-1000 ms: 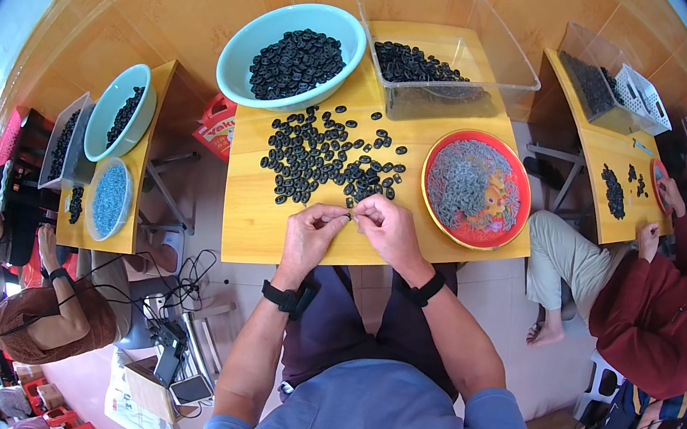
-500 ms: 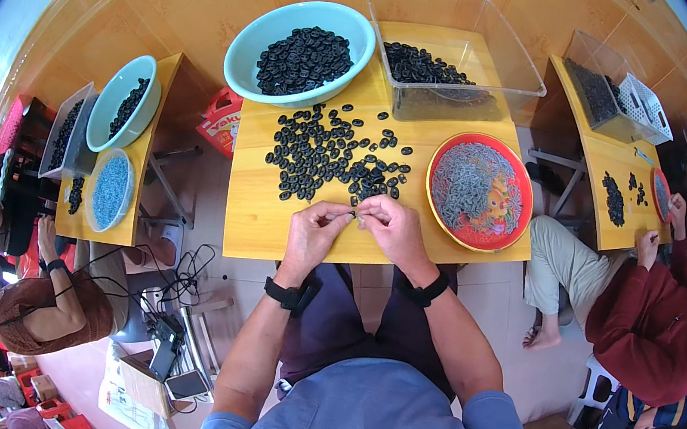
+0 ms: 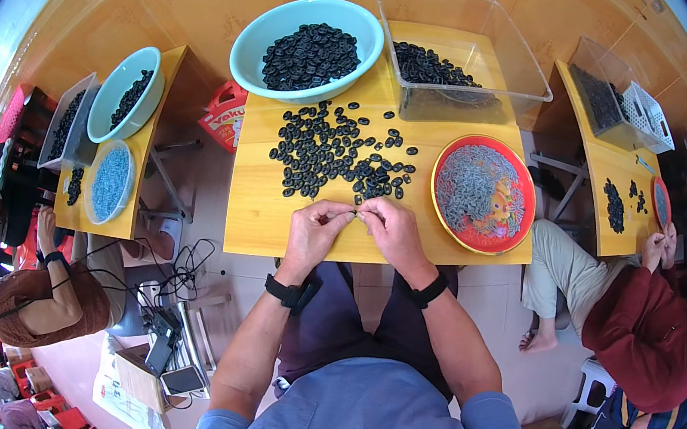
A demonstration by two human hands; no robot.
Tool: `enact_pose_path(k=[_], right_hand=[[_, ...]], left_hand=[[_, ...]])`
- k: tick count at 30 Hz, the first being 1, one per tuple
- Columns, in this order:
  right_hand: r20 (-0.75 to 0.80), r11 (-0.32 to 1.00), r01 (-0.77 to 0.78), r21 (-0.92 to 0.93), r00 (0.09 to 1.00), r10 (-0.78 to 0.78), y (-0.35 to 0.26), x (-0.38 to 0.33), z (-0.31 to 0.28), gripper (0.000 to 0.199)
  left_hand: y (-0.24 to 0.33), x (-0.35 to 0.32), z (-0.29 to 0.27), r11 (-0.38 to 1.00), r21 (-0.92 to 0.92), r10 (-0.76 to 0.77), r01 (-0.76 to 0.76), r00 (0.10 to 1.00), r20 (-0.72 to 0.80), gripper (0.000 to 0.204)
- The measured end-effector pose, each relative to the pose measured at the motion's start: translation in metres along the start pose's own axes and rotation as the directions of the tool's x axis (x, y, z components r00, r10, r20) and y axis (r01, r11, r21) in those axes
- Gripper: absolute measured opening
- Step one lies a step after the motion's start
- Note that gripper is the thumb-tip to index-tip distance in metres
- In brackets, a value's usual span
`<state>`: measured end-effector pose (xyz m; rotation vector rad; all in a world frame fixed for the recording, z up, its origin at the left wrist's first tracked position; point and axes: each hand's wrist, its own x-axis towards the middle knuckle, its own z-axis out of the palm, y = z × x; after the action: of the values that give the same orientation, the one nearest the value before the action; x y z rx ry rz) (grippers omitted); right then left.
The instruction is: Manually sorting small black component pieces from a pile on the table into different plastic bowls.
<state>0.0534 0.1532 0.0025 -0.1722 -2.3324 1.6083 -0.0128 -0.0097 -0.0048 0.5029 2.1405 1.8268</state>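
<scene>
Over the near edge of the yellow table, my left hand (image 3: 317, 230) and my right hand (image 3: 394, 232) meet fingertip to fingertip. Both are closed in a pinch around something tiny and dark, mostly hidden by the fingers. Just beyond them spreads a loose heap of small black oval pieces (image 3: 310, 151), glossy, some with what look like holes. To the right of my right hand stands a round red tray (image 3: 518, 224) with a yellow rim, holding many thin grey pieces (image 3: 467, 183) too small to name.
At the table's back are a light blue basin (image 3: 247, 54) and a clear plastic bin (image 3: 518, 107), both with black pieces. Side tables (image 3: 590, 190) carry similar containers, with people seated at them. Cables (image 3: 179, 280) and devices lie at lower left.
My hands stay pinched together at nearly the same spot, with the fingertips slightly closer. The view has shifted a little. At right, the other person's hands have come together by the small red tray.
</scene>
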Motion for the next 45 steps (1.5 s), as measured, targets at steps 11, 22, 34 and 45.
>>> enact_pose_path(k=[11, 22, 34, 45], right_hand=[[-0.020, 0.995, -0.086, 0.059, 0.996, 0.088, 0.000, 0.000, 0.001, 0.010], [-0.245, 0.948, 0.126, -0.294, 0.948, -0.202, -0.001, -0.001, -0.001, 0.016], [-0.164, 0.911, 0.048, -0.410, 0.979, -0.125, -0.005, 0.004, -0.008, 0.015], [-0.134, 0.880, -0.031, -0.474, 0.990, -0.038, -0.010, -0.004, -0.018, 0.015]], left_hand=[[0.007, 0.000, 0.000, 0.999, 0.025, -0.047, 0.047, 0.999, -0.014, 0.014], [-0.007, 0.007, -0.006, 0.938, -0.346, -0.037, -0.016, 0.989, -0.145, 0.016], [-0.005, 0.007, -0.007, 0.951, -0.307, -0.078, 0.032, 0.987, -0.140, 0.017], [-0.006, 0.007, -0.006, 0.943, -0.331, -0.064, 0.019, 0.990, -0.124, 0.017]])
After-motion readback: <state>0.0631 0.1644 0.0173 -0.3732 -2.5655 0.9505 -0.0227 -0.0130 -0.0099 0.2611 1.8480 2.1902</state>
